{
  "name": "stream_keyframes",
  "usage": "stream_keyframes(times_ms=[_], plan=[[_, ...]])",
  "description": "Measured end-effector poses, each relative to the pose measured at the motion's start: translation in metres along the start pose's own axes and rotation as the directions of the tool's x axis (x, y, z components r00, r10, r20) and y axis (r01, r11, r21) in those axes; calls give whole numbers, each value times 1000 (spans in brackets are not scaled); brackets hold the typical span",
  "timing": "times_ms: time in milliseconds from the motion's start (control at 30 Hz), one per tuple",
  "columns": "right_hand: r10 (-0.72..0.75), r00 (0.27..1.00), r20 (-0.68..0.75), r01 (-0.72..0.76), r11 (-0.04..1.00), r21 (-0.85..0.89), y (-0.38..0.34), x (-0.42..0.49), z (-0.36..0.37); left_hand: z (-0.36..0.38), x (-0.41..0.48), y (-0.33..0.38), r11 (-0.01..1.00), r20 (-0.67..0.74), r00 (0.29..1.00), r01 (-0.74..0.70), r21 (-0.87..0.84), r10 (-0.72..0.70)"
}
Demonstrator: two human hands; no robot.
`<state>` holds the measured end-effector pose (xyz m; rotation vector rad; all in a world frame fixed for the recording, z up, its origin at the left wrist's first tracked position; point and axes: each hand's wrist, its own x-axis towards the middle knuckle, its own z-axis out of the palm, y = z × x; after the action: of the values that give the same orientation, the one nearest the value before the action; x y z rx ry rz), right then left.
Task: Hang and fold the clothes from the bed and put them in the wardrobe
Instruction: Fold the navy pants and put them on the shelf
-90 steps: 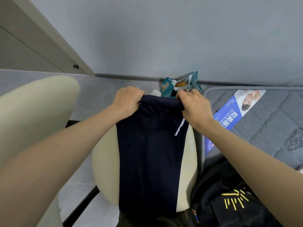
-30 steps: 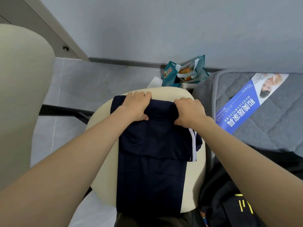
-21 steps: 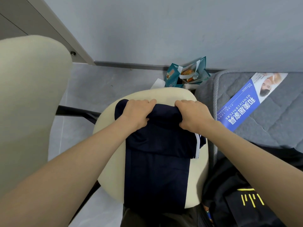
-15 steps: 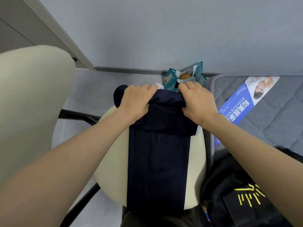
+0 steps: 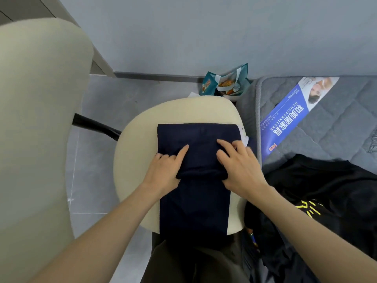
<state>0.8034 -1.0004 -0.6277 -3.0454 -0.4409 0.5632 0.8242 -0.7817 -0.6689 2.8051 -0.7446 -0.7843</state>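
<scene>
At the far left edge of the view rises the tall cream padded chair back [image 5: 36,119], and a black curved chair frame bar [image 5: 95,126] runs from it to the round cream seat cushion [image 5: 138,144]. The dark navy folded garment [image 5: 195,201] lies on that cushion, its far part doubled back towards the person into a thicker top layer, while its near end hangs over the seat's front edge.

The left hand [image 5: 163,172] pinches the left side of that top layer. Its index finger lies straight on the cloth, its other fingers are curled at the layer's edge, and its thumb goes out of sight beneath the fold. The bare forearm reaches in from the lower left, palm down.

The right hand [image 5: 238,168] rests flat on the right side of the same layer. Its fingers are spread and nearly straight, pressing down on the cloth, and its thumb lies along the near edge of the fold; whether the thumb tucks under cannot be told. That forearm comes in from the lower right.

Beyond the seat, against the wall, stands a teal paper bag [image 5: 224,84]. To the right is the grey quilted mattress [image 5: 336,135] with a blue and white printed label [image 5: 285,123], and nearer lies a black garment with yellow print [image 5: 326,190].
</scene>
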Motion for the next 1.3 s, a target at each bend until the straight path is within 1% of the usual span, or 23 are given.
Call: stream_keyframes(times_ms=[67,100,133,167,200,233,300,333,367,400,467,500,567,633,733,833,867,900,967,1000,1067,1200,1300], plan=[[-4,987,163,4,1000,0,-6,-15,10,7,-10,2,1000,75,997,-11,14,9],[-8,975,224,7,1000,7,-9,-19,14,9,-14,4,1000,107,994,-2,27,-1],[-8,968,249,5,1000,12,-10,-21,15,9,-16,6,999,117,993,8,37,-12],[4,976,218,-14,999,44,-13,-21,13,7,-17,7,999,84,996,15,32,-17],[39,988,149,-53,995,90,-14,-19,9,5,-16,9,1000,-6,1000,12,5,-12],[85,996,34,-89,985,147,-15,-15,5,2,-15,9,1000,-133,991,0,-25,-3],[157,970,-185,-106,960,257,-14,-2,1,-1,-8,12,995,-350,937,-28,-92,-6],[161,960,-230,-92,955,282,-13,5,1,-2,-1,14,991,-401,916,-38,-127,-16],[143,968,-207,-82,958,276,-11,11,4,-3,6,16,988,-403,915,-37,-149,-26],[120,983,-138,-84,966,244,-9,16,10,-1,14,17,989,-362,931,-18,-150,-38],[98,995,34,-102,987,125,-4,19,30,12,26,15,993,-208,975,55,-105,-76],[93,992,86,-99,993,67,0,17,42,20,29,12,992,-127,987,92,-86,-103],[76,992,101,-78,997,16,6,11,59,36,30,7,986,-23,990,138,-94,-141],[62,994,93,-63,998,11,9,9,62,45,29,4,984,-8,990,142,-104,-144],[43,994,101,-47,998,36,10,16,48,35,33,3,986,-28,990,133,-102,-137],[20,994,111,-33,993,117,18,36,23,8,41,-3,994,-126,986,105,-35,-108],[13,990,139,-31,991,127,21,46,15,-1,45,-6,994,-130,986,105,-24,-107],[18,981,192,-42,991,124,24,56,7,-10,50,-9,993,-104,987,118,-18,-119],[59,941,332,-97,990,100,27,74,-3,-23,61,-11,986,19,986,167,-8,-167],[81,924,374,-122,989,88,27,79,-5,-26,65,-10,983,71,981,182,2,-181],[98,909,405,-135,989,65,26,85,-7,-28,73,-8,984,113,978,175,25,-177],[52,933,356,-64,998,23,21,81,-7,-30,72,-8,990,161,979,111,88,-124],[0,956,292,-5,1000,14,22,77,-18,-41,66,-9,987,115,988,91,130,-106]])
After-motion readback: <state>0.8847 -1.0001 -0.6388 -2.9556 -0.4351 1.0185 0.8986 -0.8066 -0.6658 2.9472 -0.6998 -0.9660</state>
